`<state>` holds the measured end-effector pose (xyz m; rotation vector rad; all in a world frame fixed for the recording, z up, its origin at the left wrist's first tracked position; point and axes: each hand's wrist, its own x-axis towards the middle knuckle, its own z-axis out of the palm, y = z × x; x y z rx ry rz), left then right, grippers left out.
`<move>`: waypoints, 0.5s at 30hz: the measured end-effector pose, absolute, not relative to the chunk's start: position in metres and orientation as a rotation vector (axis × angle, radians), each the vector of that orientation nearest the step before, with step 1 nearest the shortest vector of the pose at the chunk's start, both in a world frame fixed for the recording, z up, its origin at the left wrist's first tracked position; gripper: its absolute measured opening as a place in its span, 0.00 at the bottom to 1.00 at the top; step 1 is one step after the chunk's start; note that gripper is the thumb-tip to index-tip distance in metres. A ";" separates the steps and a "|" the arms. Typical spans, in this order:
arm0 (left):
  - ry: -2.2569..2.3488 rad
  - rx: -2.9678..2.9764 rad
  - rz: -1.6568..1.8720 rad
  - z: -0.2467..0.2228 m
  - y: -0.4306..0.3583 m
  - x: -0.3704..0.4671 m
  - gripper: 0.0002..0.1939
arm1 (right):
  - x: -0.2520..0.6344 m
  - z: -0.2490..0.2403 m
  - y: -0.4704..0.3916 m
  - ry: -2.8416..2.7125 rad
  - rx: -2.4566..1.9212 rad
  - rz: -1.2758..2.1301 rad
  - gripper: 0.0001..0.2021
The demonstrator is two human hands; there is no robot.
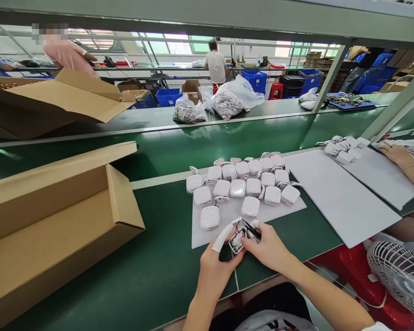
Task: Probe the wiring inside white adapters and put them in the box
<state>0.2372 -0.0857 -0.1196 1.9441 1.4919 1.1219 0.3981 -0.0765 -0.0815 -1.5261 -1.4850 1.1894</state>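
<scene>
Head view is showing both hands working closely over an opened white case [237,245], which the fingers are holding over the green counter [172,262], just beyond the near edge of a white sheet [200,235]. Whether its underside is touching the counter, I cannot tell. The left hand [216,266] is gripping the case along its left side, with a white finger cover [223,237] showing. The right hand [269,247] is pinching black tweezers [253,230], its thumb reaching over the case. Thin coloured wires [244,234] are showing inside.

Going by looks, the case is probably weighing little; its shell is seeming stiff and smooth, so perhaps slippery under covered fingers. The wires are looking soft and fragile, likely tearing if pulled. A sensible hold is keeping to the outer rim, leaving the wires unpressed.
</scene>
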 end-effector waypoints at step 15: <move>1.364 2.077 1.224 -0.112 -0.089 0.239 0.17 | 0.399 -0.097 -0.066 -1.078 -1.234 1.553 0.17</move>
